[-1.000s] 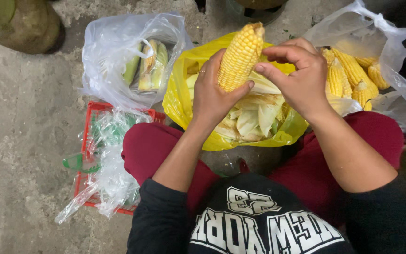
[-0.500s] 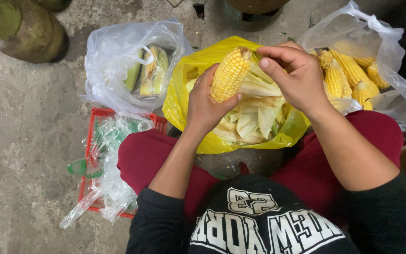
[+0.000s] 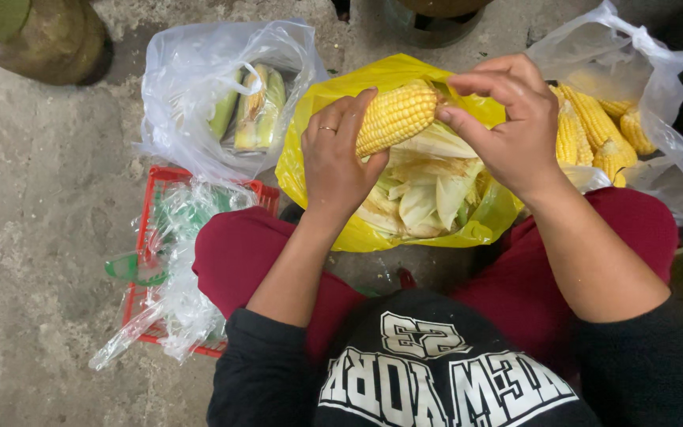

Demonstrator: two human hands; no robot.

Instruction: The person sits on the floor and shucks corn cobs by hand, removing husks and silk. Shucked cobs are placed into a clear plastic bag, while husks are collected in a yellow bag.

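Note:
My left hand grips a peeled yellow corn cob from below, holding it tilted over a yellow plastic bag full of pale green husks. A ring shows on one finger of that hand. My right hand pinches the cob's upper right end with thumb and fingertips. Both hands hover above my lap in dark red trousers.
A clear plastic bag with unhusked green cobs lies at the upper left. Another clear bag holding several peeled yellow cobs sits at the right. A red plastic basket with crumpled clear plastic stands on the concrete floor at the left. A greenish round object is at the top left.
The cob has tipped from nearly upright to lying almost level over the yellow bag. My right hand has shifted from the cob's side to its right end.

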